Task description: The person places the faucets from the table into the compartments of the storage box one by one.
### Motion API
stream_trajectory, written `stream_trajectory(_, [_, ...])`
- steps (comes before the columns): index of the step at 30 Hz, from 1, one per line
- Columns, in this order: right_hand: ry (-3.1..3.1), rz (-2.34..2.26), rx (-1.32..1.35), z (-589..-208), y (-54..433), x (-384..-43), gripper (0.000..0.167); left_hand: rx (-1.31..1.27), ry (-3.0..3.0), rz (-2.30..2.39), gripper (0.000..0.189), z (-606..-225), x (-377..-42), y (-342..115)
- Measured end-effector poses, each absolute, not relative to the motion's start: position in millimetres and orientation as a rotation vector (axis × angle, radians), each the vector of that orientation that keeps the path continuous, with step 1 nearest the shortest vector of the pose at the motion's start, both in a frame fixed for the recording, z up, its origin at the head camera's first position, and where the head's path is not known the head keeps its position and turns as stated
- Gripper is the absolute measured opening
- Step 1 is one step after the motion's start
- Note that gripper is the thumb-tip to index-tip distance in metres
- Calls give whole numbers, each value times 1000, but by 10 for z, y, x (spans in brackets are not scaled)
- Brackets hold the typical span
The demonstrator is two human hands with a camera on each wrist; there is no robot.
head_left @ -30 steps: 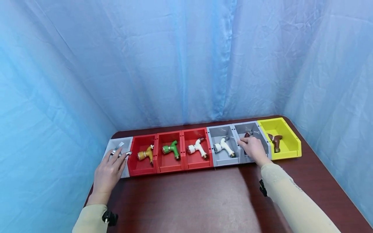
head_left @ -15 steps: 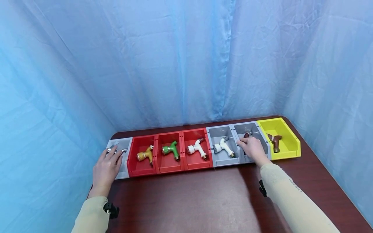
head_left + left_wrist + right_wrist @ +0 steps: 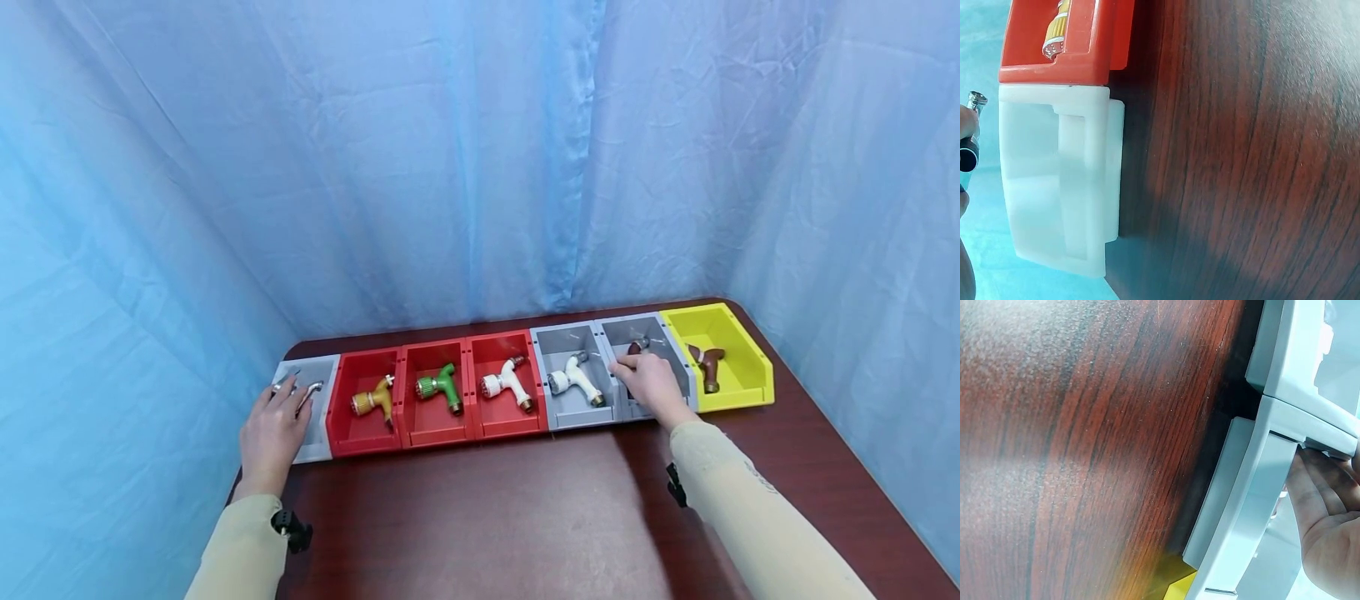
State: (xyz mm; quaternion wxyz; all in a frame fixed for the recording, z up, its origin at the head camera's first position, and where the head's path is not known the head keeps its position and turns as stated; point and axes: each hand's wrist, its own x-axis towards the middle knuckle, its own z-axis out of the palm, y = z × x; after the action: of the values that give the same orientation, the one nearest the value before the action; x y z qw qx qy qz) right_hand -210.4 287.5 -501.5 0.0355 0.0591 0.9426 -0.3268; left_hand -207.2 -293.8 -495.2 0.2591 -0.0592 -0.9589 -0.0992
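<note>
My left hand (image 3: 272,433) holds a chrome tap (image 3: 311,389) over the white bin (image 3: 318,446) at the row's left end. In the left wrist view the tap (image 3: 979,103) shows between the fingertips, raised off the bin's floor. My right hand (image 3: 654,383) reaches into the right-hand grey bin (image 3: 684,367), its fingers curled at the side wall shared with the neighbouring grey bin. The right wrist view shows those fingers (image 3: 1310,494) inside, against that wall (image 3: 1316,434). Behind the hand, a dark brown tap (image 3: 637,345) lies partly hidden in this bin.
Three red bins hold a yellow tap (image 3: 373,400), a green tap (image 3: 441,387) and a white tap (image 3: 507,384). Another white tap (image 3: 576,380) lies in the left grey bin. A brown tap (image 3: 707,367) sits in the yellow bin (image 3: 750,395). Blue curtains (image 3: 480,167) surround the table (image 3: 480,508).
My left hand has shifted slightly left with the chrome tap, and the tap has turned so its spout end tilts differently. The right hand has stayed in place.
</note>
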Motion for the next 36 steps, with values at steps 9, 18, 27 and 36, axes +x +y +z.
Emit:
stream_trajectory(9, [2886, -1019, 202, -5035, 2868, -2113, 47, -33, -2744, -322, 40, -4968, -2145, -2917])
stream_trajectory(18, [2889, -1010, 189, -5053, 2876, -2130, 47, 61, -2827, -349, 43, -5026, -2190, -2927])
stream_trajectory(27, [2894, -1023, 169, -5021, 2884, -2096, 47, 119, -2974, -330, 48, -4985, -2182, -2929])
stream_trajectory(36, [2899, -1036, 178, -5004, 2873, -2094, 47, 117, -3059, -332, 54, -4917, -2168, -2917])
